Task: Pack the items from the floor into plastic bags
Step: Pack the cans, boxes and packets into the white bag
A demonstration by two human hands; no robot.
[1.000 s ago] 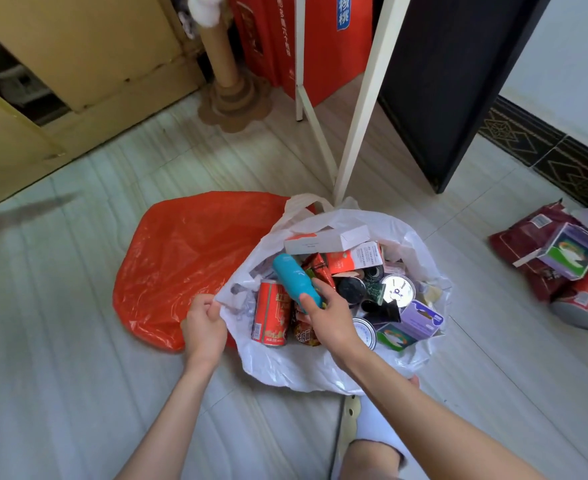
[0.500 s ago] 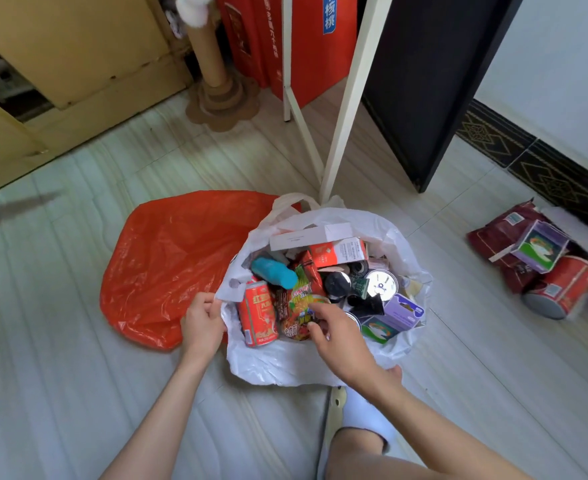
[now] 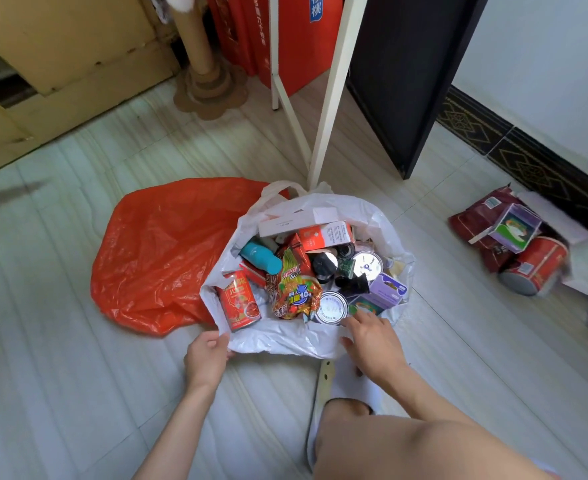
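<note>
A white plastic bag (image 3: pixel 285 337) lies open on the floor, full of cans, boxes and snack packets. A teal bottle (image 3: pixel 260 255) rests inside it near the left, above a red can (image 3: pixel 239 300). My left hand (image 3: pixel 206 358) pinches the bag's near left rim. My right hand (image 3: pixel 372 342) hovers at the near right rim with fingers spread and nothing in it. A red plastic bag (image 3: pixel 161 251) lies flat to the left, partly under the white one. On the floor at the right lie a dark red packet (image 3: pixel 476 226), a purple box (image 3: pixel 514 227) and a red canister (image 3: pixel 536 266).
A white metal stand (image 3: pixel 334 84) rises just behind the bag, with a black panel (image 3: pixel 407 74) to its right. A cardboard post (image 3: pixel 202 71) and red boxes (image 3: pixel 296 39) stand at the back. My knee and white sock (image 3: pixel 348 386) are below the bag.
My right hand let go of the teal bottle, which now lies in the white bag, and drew back to the near right rim. My left hand kept its hold on the rim.
</note>
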